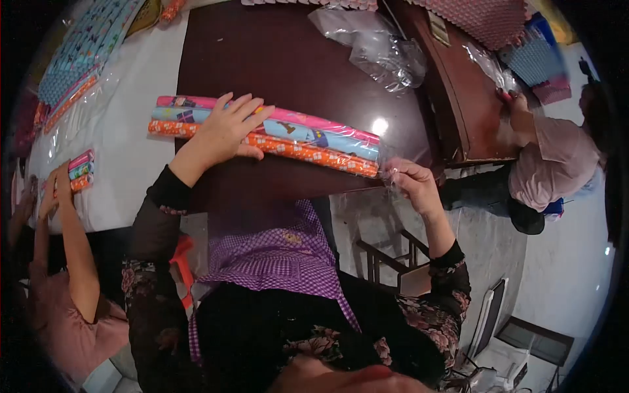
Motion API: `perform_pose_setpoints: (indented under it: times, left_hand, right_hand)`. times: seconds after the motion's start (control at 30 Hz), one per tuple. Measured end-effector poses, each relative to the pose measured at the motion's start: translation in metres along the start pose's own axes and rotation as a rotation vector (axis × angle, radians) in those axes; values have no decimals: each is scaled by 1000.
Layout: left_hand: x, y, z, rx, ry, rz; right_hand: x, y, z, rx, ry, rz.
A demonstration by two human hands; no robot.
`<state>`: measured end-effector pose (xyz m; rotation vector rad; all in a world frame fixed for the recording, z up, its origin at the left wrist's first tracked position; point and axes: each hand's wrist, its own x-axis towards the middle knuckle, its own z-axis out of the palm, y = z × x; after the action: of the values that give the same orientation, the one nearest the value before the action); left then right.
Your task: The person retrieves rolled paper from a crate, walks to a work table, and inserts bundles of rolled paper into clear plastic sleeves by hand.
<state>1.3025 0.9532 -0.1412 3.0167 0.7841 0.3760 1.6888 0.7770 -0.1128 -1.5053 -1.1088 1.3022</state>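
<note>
Three rolls of wrapping paper, pink, light blue (pixel 291 130) and orange (pixel 308 154), lie side by side on the dark table. Their patterns show through a clear plastic sleeve (pixel 385 156) that reaches past the right end. My left hand (pixel 229 128) rests on top of the rolls, left of their middle, with its fingers spread. At the right end my right hand (pixel 413 183) pinches the loose plastic between thumb and fingers.
Crumpled clear bags (pixel 383 52) lie on the dark table (pixel 262 59). At left, a co-worker's hands (pixel 57 187) hold a smaller roll bundle (pixel 82 171), with stacked rolls (pixel 88 49) beyond. Another person (pixel 557 157) works at the right-hand table (pixel 458 98).
</note>
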Motion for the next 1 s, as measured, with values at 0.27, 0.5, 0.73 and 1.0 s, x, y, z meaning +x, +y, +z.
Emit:
perform_pose_setpoints:
  times: [0.27,0.5,0.73,1.0]
  left_hand:
    - [1,4,-4,49,-28,-15]
    - [5,7,-10,58,-54,-24]
    - [6,7,-10,43,-56,-29]
    - [6,6,-8,30,-52,-54]
  right_hand:
    - [20,24,-12,-299,-120,-56]
    - [25,2,-2,-276,-117,210]
    - [23,6,1,-253,-90,228]
    - [19,-3,9,-154,-150,343]
